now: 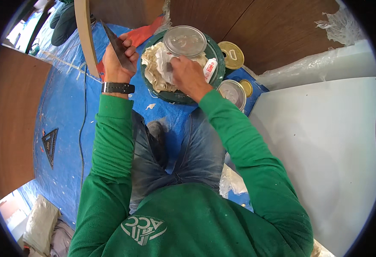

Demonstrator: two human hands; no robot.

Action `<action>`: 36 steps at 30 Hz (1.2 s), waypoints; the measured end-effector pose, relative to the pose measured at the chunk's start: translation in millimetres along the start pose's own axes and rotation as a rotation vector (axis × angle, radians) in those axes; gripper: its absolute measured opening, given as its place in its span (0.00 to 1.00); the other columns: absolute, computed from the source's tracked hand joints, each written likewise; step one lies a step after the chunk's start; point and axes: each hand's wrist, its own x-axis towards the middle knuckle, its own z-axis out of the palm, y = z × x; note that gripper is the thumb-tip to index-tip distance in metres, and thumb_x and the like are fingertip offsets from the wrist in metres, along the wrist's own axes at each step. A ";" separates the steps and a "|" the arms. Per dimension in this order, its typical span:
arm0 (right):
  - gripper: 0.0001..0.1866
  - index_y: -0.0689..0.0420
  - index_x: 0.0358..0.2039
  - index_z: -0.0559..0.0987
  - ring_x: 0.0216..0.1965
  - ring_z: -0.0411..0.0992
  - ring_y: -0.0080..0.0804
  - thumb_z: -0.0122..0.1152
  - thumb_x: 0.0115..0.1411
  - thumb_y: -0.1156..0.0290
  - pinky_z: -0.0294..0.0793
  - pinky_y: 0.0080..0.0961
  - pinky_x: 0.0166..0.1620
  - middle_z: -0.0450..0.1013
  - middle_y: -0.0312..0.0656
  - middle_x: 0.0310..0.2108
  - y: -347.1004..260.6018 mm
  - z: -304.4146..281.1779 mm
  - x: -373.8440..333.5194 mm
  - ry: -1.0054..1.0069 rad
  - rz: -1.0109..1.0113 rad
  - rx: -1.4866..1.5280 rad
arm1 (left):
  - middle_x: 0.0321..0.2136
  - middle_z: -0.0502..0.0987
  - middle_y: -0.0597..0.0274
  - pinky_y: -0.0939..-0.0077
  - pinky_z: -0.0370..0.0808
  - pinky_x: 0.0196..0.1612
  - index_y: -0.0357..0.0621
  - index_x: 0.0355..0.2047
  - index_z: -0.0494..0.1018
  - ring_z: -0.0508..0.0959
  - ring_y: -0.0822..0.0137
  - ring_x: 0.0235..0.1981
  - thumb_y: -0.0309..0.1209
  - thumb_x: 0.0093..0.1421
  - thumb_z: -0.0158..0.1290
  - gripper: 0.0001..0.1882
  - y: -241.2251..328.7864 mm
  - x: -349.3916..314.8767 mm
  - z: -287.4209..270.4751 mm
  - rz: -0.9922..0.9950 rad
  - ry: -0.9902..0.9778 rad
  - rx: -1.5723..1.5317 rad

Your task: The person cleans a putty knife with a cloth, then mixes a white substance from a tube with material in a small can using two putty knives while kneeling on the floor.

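Observation:
My left hand (121, 60), with a black watch on its wrist, is closed around a dark, flat metal scraper (118, 49); its pointed corner angles up to the left. To its right, my right hand (188, 75) is closed above a crumpled cream cloth (156, 68) on top of a round green tub (183, 97). A small grey piece shows at its fingertips, but I cannot make out what it is. Beyond this hand, a round tin with a silvery top (185, 41) rests on the tub. A white tube with red print (210, 69) lies at the tub's right side.
Open-topped tins (232, 93) and a gold lid (231, 55) are right of the tub. A pale panel (320, 128) fills the right side. Blue sheeting (63, 128) covers the floor, with a cable (83, 124) and a black speed square (50, 147). Another person's leg (63, 25) shows upper left.

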 end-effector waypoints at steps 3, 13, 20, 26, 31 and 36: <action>0.12 0.61 0.42 0.80 0.42 0.78 0.45 0.57 0.58 0.74 0.76 0.37 0.46 0.78 0.49 0.43 6.2 -23.5 1.6 0.045 -0.043 0.383 | 0.27 0.74 0.62 0.75 0.63 0.20 0.42 0.42 0.74 0.68 0.71 0.19 0.44 0.71 0.45 0.18 5.6 2.0 -10.3 0.014 -0.108 -0.026; 0.21 0.67 0.50 0.79 0.47 0.79 0.33 0.44 0.68 0.65 0.80 0.32 0.49 0.79 0.46 0.47 32.1 -88.7 -24.9 0.253 0.493 1.826 | 0.25 0.79 0.63 0.83 0.58 0.11 0.42 0.38 0.77 0.63 0.78 0.08 0.49 0.70 0.48 0.22 -4.9 -36.6 49.0 -0.004 -0.106 0.624; 0.22 0.65 0.59 0.72 0.53 0.76 0.41 0.44 0.73 0.62 0.77 0.39 0.57 0.75 0.50 0.56 38.7 -91.7 -19.2 0.477 0.430 1.780 | 0.20 0.76 0.70 0.84 0.56 0.10 0.42 0.38 0.78 0.64 0.81 0.09 0.55 0.69 0.49 0.27 -17.4 -62.1 91.9 -0.425 -0.437 0.752; 0.26 0.58 0.60 0.73 0.50 0.73 0.27 0.66 0.64 0.62 0.73 0.28 0.55 0.75 0.38 0.53 18.8 -105.7 -34.2 0.141 0.440 1.348 | 0.29 0.80 0.71 0.82 0.69 0.23 0.40 0.48 0.78 0.73 0.80 0.22 0.48 0.69 0.52 0.22 -26.9 -58.6 94.8 -0.264 -0.328 0.884; 0.31 0.60 0.57 0.74 0.50 0.73 0.26 0.75 0.56 0.60 0.73 0.27 0.53 0.76 0.38 0.50 17.5 -116.0 -30.7 0.130 0.282 1.043 | 0.39 0.80 0.66 0.75 0.73 0.40 0.38 0.50 0.77 0.76 0.75 0.39 0.51 0.74 0.42 0.28 -61.4 -62.3 101.2 0.036 -0.466 0.833; 0.26 0.62 0.53 0.77 0.46 0.75 0.28 0.72 0.58 0.63 0.74 0.27 0.51 0.79 0.43 0.44 9.9 -153.0 -16.9 0.225 0.312 0.929 | 0.44 0.78 0.67 0.77 0.71 0.49 0.37 0.55 0.74 0.74 0.75 0.44 0.49 0.76 0.39 0.27 -43.5 -54.2 113.1 -0.323 -0.510 0.776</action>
